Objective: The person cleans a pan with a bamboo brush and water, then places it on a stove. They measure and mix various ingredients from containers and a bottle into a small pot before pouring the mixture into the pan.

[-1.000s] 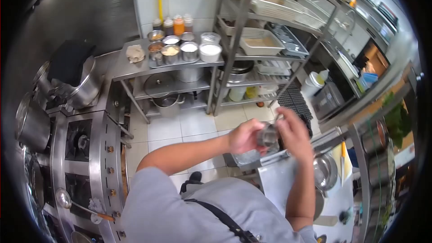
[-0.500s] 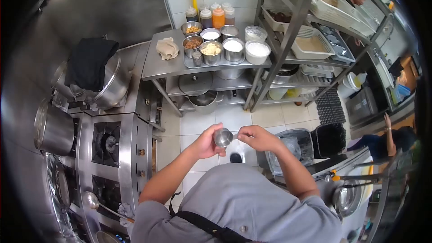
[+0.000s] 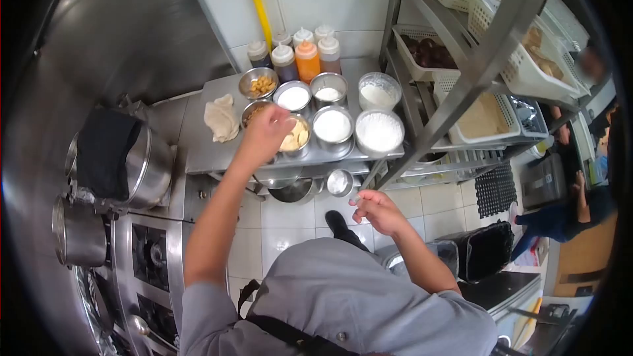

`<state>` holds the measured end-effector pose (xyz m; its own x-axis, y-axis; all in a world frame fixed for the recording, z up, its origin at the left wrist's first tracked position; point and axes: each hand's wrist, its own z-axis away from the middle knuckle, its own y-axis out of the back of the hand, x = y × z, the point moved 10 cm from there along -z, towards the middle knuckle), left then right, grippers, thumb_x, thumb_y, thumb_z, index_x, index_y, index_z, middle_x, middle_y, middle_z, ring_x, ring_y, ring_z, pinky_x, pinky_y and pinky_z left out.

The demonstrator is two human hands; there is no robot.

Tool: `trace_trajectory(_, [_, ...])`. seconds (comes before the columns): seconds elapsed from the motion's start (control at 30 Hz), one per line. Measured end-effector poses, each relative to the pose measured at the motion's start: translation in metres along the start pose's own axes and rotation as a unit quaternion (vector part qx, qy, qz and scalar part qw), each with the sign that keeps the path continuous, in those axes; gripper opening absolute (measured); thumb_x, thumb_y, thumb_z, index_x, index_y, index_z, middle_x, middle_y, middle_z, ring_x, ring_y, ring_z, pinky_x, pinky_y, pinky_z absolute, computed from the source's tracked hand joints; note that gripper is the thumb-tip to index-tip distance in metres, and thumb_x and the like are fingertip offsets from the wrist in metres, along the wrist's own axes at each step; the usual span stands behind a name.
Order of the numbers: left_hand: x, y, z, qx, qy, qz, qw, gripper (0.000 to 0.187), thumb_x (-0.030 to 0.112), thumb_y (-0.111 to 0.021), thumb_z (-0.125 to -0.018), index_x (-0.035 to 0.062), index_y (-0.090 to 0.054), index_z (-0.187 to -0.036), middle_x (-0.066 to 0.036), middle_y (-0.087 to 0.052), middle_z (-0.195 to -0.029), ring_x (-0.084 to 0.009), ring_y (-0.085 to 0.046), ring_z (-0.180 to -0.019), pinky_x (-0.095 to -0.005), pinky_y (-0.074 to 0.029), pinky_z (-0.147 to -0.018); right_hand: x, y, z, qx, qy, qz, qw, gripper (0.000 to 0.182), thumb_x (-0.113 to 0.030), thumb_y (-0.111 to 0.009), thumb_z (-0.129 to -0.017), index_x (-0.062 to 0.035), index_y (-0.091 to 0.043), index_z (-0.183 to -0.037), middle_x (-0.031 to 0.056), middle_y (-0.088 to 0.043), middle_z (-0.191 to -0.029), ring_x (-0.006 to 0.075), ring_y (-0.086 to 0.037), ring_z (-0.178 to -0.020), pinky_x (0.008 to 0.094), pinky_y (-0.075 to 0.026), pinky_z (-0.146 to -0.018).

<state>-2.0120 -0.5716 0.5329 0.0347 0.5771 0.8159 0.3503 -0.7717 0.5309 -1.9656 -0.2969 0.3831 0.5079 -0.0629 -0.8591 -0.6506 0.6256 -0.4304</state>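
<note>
My left hand point(image 3: 265, 133) is over the front of the steel table, smeared by motion, between a bowl of brown bits point(image 3: 256, 113) and a steel pot of pale yellow pieces point(image 3: 295, 135). It partly covers both, and I cannot make out whether its fingers hold anything. My right hand point(image 3: 379, 212) is closed on the handle of a small metal measuring cup point(image 3: 340, 183), held in front of the table edge. The cup's inside looks whitish. Containers of white powder point(image 3: 333, 124) stand to the right of my left hand.
Several squeeze bottles point(image 3: 306, 59) line the back of the table, with a crumpled cloth point(image 3: 223, 118) at its left. A shelving rack point(image 3: 455, 105) with baskets rises on the right. The stove point(image 3: 151, 250) and large pots are at left; a co-worker point(image 3: 560, 217) is at far right.
I have come closer to the table. My left hand has left the cup and reached forward over the bowls; my right hand still holds the cup, now farther forward.
</note>
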Motion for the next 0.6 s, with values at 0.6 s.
trace_trajectory(0.6, [-0.018,-0.13,-0.279,-0.05,0.059,-0.343,0.936,0.072,0.029,-0.069,-0.082,-0.0046,-0.035,-0.136,-0.026,-0.057,-0.121,-0.0402,-0.062,-0.108,-0.0463,-0.052,-0.089,-0.096,0.103,-0.066,0.145,0.05,0.03,0.988,0.018,-0.009,-0.051,-0.096,0.0027,-0.062,-0.103,0.0029,-0.058,-0.076,0.0126,-0.055,-0.069,0.026,-0.044,-0.069])
